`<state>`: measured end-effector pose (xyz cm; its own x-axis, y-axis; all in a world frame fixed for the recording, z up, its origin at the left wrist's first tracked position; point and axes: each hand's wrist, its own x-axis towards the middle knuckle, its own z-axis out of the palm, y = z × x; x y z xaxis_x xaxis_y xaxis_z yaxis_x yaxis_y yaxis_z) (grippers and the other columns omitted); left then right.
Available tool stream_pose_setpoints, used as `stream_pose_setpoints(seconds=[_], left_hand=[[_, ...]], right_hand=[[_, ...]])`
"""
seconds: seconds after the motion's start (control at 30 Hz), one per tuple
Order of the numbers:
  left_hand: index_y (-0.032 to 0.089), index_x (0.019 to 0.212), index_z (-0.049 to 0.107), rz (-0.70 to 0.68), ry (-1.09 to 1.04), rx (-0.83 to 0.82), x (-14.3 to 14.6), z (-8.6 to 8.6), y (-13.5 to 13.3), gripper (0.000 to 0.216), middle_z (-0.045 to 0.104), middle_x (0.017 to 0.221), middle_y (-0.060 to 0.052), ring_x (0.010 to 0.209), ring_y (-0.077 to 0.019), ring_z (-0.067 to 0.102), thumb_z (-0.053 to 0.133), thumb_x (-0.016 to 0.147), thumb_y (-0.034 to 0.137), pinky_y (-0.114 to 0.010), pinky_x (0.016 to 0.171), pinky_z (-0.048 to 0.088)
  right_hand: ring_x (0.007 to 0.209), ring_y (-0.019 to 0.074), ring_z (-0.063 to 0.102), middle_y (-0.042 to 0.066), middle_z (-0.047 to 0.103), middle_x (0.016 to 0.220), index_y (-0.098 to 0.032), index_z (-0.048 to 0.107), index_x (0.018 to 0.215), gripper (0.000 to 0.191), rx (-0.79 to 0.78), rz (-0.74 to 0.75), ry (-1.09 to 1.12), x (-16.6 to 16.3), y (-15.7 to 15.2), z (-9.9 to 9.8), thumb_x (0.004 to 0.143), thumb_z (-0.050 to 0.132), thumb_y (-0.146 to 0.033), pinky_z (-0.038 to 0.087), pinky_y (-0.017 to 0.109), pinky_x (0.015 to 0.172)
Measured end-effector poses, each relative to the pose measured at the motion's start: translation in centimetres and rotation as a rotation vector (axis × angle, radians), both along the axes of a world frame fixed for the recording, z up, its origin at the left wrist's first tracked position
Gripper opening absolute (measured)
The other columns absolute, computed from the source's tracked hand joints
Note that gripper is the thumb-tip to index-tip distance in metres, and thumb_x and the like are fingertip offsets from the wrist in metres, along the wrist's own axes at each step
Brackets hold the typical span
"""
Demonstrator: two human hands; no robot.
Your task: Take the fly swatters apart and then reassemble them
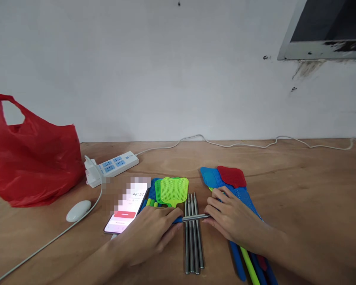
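My left hand (pixel 150 233) and my right hand (pixel 233 217) hold the two ends of a short metal rod (pixel 195 217), which lies crosswise over a row of several upright metal rods (pixel 192 237) on the wooden table (pixel 299 186). Both hands pinch it, the left at a blue end piece. Yellow-green fly swatter heads (pixel 173 190) lie just beyond my left hand. A blue swatter head and a red swatter head (pixel 231 176) lie beyond my right hand, which rests on a pile of blue and green swatter handles (pixel 249 265).
A phone (pixel 126 213) with a lit screen lies left of my left hand. Farther left are a white oval device (pixel 78 210), a white power strip (pixel 112 166) with its cable, and a red plastic bag (pixel 32 158). A white wall stands behind.
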<state>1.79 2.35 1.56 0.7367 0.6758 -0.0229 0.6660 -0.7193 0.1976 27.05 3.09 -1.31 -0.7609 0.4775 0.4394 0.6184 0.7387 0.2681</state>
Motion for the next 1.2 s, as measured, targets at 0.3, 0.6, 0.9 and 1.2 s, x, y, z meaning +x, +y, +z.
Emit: stream_pose_setpoints(seconds=[0.3,0.6,0.9,1.2], left_hand=[[0.021,0.099,0.055,-0.055,0.181,0.164,0.5,0.0,0.5,0.021,0.072,0.080,-0.005,0.065,-0.0274,0.068,0.036,0.107,0.026,-0.032,0.052,0.037],[0.022,0.098,0.054,-0.057,0.281,0.221,-1.9,1.0,0.7,0.027,0.069,0.069,-0.003,0.054,-0.0275,0.064,0.029,0.108,0.027,-0.033,0.047,0.022],[0.023,0.092,0.049,-0.066,0.168,0.140,-1.6,0.6,0.2,0.027,0.068,0.074,0.000,0.058,-0.0253,0.064,0.027,0.108,0.028,-0.034,0.049,0.024],[0.022,0.090,0.047,-0.094,0.162,0.110,-0.6,0.0,-0.9,0.030,0.070,0.074,-0.001,0.055,-0.0235,0.063,0.026,0.110,0.029,-0.033,0.047,0.019]], right_hand=[[0.088,0.0238,0.053,0.002,0.063,0.076,-0.020,0.060,0.077,0.016,-0.106,0.090,0.016,0.8,1.0,1.4,0.094,0.060,-0.020,0.036,0.042,0.085],[0.085,0.0218,0.047,0.001,0.061,0.076,-0.020,0.057,0.078,0.020,-0.220,0.051,0.149,3.8,1.2,1.6,0.097,0.052,-0.017,0.035,0.038,0.080],[0.089,0.0274,0.055,0.004,0.064,0.084,-0.018,0.059,0.087,0.011,-0.006,-0.059,-0.040,2.0,-0.9,0.1,0.096,0.052,-0.021,0.034,0.046,0.093],[0.063,0.0199,0.056,0.000,0.061,0.073,-0.021,0.048,0.085,0.029,-0.198,0.005,-0.048,1.4,-2.1,0.5,0.079,0.041,0.007,0.038,0.032,0.063]])
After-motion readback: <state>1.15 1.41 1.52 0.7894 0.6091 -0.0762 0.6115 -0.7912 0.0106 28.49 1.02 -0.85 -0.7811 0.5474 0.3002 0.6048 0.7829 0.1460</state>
